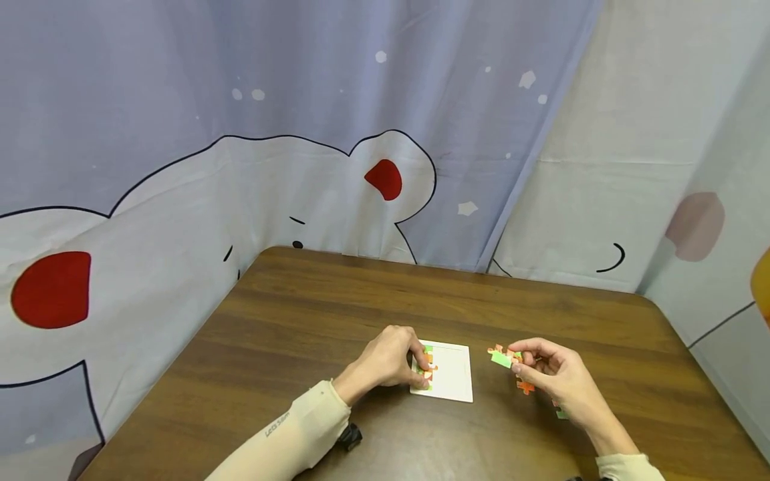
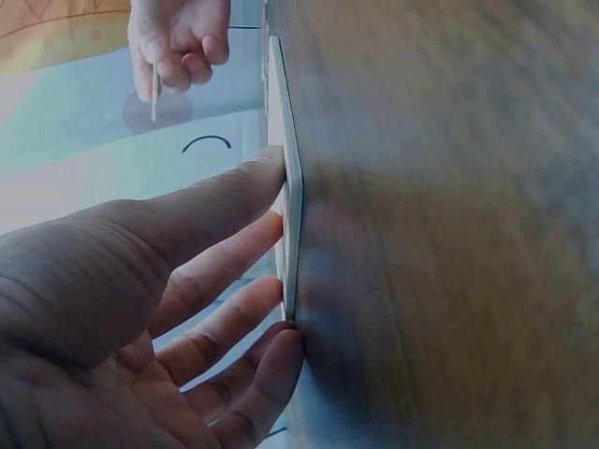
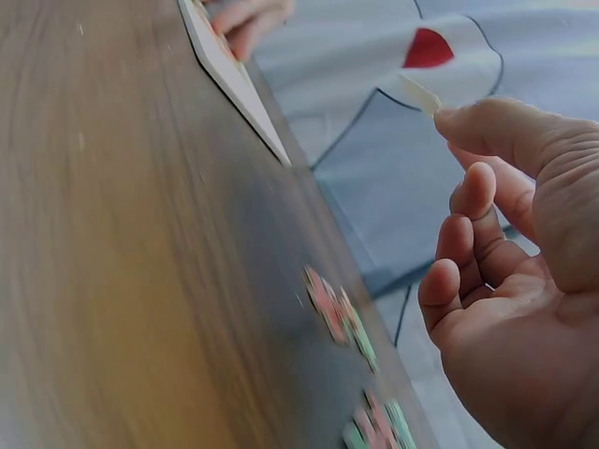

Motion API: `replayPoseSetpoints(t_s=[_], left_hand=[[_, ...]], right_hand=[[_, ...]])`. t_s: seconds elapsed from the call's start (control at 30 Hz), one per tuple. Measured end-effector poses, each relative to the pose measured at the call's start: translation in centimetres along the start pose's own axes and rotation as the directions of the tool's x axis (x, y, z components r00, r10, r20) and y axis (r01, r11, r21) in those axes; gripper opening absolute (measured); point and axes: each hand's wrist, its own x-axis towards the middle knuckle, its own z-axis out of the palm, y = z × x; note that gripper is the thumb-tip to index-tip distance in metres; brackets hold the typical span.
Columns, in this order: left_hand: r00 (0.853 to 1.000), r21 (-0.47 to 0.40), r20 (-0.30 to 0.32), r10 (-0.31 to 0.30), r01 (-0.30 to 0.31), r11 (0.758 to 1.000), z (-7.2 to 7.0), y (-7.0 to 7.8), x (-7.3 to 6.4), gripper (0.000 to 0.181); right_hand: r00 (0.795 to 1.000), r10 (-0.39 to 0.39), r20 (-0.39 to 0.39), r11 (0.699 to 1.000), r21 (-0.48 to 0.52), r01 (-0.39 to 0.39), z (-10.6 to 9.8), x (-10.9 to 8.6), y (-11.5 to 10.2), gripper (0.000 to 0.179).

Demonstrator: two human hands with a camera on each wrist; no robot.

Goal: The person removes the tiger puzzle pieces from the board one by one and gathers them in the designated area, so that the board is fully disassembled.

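My left hand (image 1: 388,357) rests at the left side of a square white puzzle board (image 1: 452,374). Its thumb and fingertips touch a column of orange and green jigsaw pieces (image 1: 428,367) set along that side. In the left wrist view, the fingertips press on the thin board (image 2: 292,215), the lowest finger at its edge. To the right of the board, my right hand (image 1: 562,377) pinches a green and orange jigsaw piece (image 1: 502,359) between thumb and index finger. That piece appears edge-on in the right wrist view, its other fingers loosely curled.
Loose jigsaw pieces (image 3: 339,316) lie on the brown wooden table (image 1: 337,294) beneath and beside my right hand. One green piece (image 1: 561,413) is partly hidden by the wrist. A printed curtain (image 1: 301,174) hangs behind the table's far edge.
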Motion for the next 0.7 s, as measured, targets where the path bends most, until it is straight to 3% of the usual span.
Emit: replayPoseSetpoints(t_s=[0.13, 0.3, 0.4, 0.57, 0.7], left_hand=[[1.000, 0.001, 0.009, -0.013, 0.013, 1.000, 0.0, 0.0, 0.1, 0.024], [1.000, 0.007, 0.002, -0.005, 0.005, 1.000, 0.1, 0.0, 0.2, 0.025], [1.000, 0.007, -0.003, 0.005, -0.005, 1.000, 0.2, -0.1, 0.2, 0.026], [1.000, 0.011, -0.001, 0.008, -0.008, 1.000, 0.3, -0.2, 0.2, 0.026], [1.000, 0.011, 0.001, -0.002, 0.002, 1.000, 0.3, -0.2, 0.2, 0.025]], right_hand=[[0.999, 0.034, -0.035, 0.997, -0.074, -0.037, -1.4, -0.8, 0.1, 0.029], [0.997, 0.073, 0.007, 0.992, -0.107, -0.072, -3.2, -1.9, 0.4, 0.027], [0.998, 0.027, 0.050, 0.988, -0.152, -0.019, -3.8, -2.7, 0.9, 0.027], [0.993, -0.089, 0.076, 0.936, -0.335, 0.110, -4.2, -4.0, 1.8, 0.032], [0.994, -0.090, 0.059, 0.896, -0.432, 0.107, -4.4, -4.3, 2.2, 0.034]])
